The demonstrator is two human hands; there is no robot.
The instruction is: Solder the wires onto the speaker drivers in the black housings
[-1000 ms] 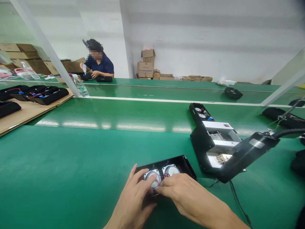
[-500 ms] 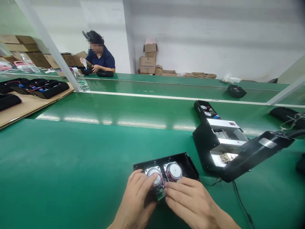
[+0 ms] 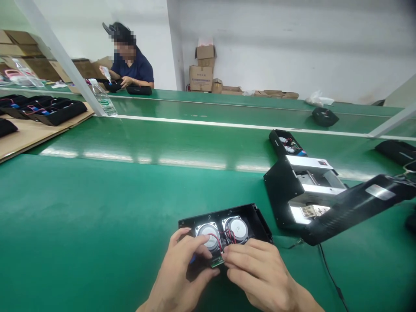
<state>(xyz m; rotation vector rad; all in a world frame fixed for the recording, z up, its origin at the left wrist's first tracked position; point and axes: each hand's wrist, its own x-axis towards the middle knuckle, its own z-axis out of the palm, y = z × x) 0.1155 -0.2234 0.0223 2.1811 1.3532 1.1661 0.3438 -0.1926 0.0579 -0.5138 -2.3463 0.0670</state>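
Note:
A black open speaker housing (image 3: 253,216) lies on the green table near me, with two round silver speaker drivers (image 3: 235,229) side by side and red wires across them. My left hand (image 3: 182,273) rests on the housing's near left part, fingers curled over the left driver. My right hand (image 3: 260,273) pinches a small green circuit board (image 3: 217,261) at the housing's near edge. Both hands touch the board area between them.
A black-and-white machine (image 3: 303,193) with a black handheld tool (image 3: 354,206) and cable sits to the right. Another open housing (image 3: 287,144) lies beyond it. A person works at the far bench. Trays of black housings (image 3: 52,112) sit on cardboard at left, near a water bottle (image 3: 99,97).
The view has shifted down and the housing sits higher in frame. The green circuit board came into view between my fingers; my hands stay on the housing's near edge.

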